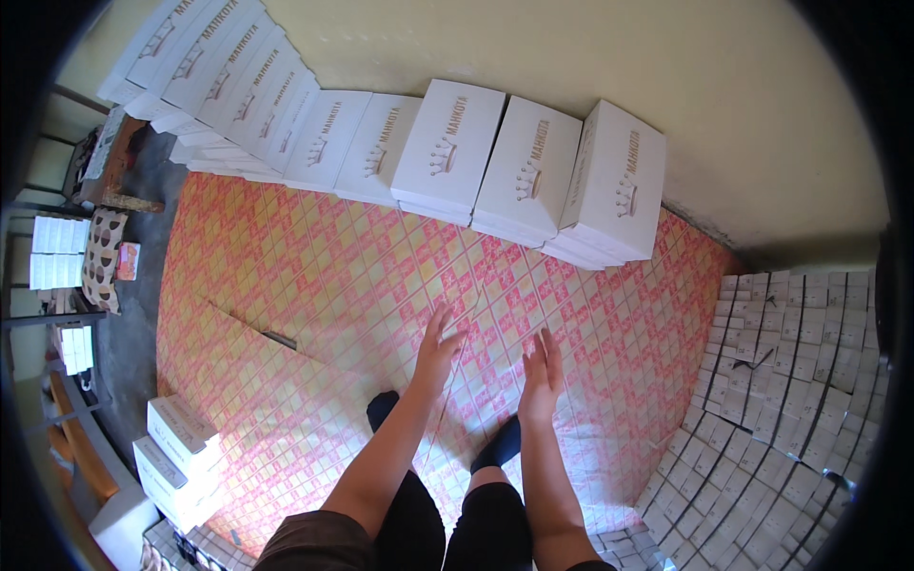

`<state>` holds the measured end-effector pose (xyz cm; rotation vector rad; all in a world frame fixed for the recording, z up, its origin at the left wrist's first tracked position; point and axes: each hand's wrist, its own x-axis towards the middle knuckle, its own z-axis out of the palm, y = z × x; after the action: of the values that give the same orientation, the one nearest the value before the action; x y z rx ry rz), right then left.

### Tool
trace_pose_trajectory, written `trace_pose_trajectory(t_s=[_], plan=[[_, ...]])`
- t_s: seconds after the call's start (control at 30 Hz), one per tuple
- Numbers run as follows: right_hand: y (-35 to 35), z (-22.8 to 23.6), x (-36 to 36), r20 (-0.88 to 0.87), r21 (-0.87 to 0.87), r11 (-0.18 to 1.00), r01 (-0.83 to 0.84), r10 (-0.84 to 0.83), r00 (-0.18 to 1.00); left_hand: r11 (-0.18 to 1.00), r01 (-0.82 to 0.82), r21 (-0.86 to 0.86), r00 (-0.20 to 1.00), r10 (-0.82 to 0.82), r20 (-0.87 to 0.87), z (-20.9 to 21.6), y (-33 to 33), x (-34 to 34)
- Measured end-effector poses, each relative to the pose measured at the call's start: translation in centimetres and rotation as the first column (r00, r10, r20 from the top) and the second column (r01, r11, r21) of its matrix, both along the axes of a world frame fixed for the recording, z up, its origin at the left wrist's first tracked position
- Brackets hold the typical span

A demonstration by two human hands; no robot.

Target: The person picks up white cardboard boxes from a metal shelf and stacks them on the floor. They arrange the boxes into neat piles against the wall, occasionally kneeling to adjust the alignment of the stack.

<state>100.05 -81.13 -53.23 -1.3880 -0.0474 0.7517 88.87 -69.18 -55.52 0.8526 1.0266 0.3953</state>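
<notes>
Both my arms reach forward over a red-and-yellow diamond-patterned floor covering (314,276). My left hand (438,352) is open, its fingers apart and nothing in it. To its right my right hand (542,377) is also open and empty, with fingers stretched out. A gap lies between the two hands, and neither touches anything. Beyond them, along the wall, stand white cartons printed with a crown; the nearest ones ahead are a middle carton (450,143), another carton (526,171) to its right, and a carton (619,181) at the right end of the row.
Taller stacks of white cartons (228,76) rise at the far left. Small white boxes bound with dark straps (781,381) fill the right side. Two white cartons (176,457) stand at the lower left. A patterned pillow (105,259) and a slit (279,339) in the floor covering lie to the left.
</notes>
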Motion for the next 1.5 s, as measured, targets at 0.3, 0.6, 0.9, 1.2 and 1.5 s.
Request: trace_pose_trajectory(t_s=[0.3,0.6,0.9,1.2,1.5], plan=[[-4.0,8.3,-5.2,-0.099,-0.083,0.961,-0.264,0.256,0.962,0.981,-0.011,-0.193,0.992,-0.014,-0.129,8.3,-6.6,-7.9],[-2.9,16.0,-7.0,-0.238,-0.167,0.868,-0.468,0.425,0.873,0.975,-0.120,-0.189,0.992,0.109,-0.067,15.5,-8.5,-11.8],[0.9,22.0,-11.0,-0.205,-0.118,0.764,-0.635,0.607,0.768,0.938,-0.332,-0.104,0.943,0.332,-0.018,21.5,-8.7,-16.0],[9.4,28.1,-20.6,-0.065,-0.034,0.630,-0.776,0.773,0.631,0.880,-0.475,-0.021,0.880,0.475,0.000,29.8,-2.7,-25.6],[20.0,35.2,-31.2,-0.047,0.045,0.540,-0.840,0.841,0.539,0.824,-0.562,0.076,0.826,0.563,0.000,35.5,5.4,-39.4]])
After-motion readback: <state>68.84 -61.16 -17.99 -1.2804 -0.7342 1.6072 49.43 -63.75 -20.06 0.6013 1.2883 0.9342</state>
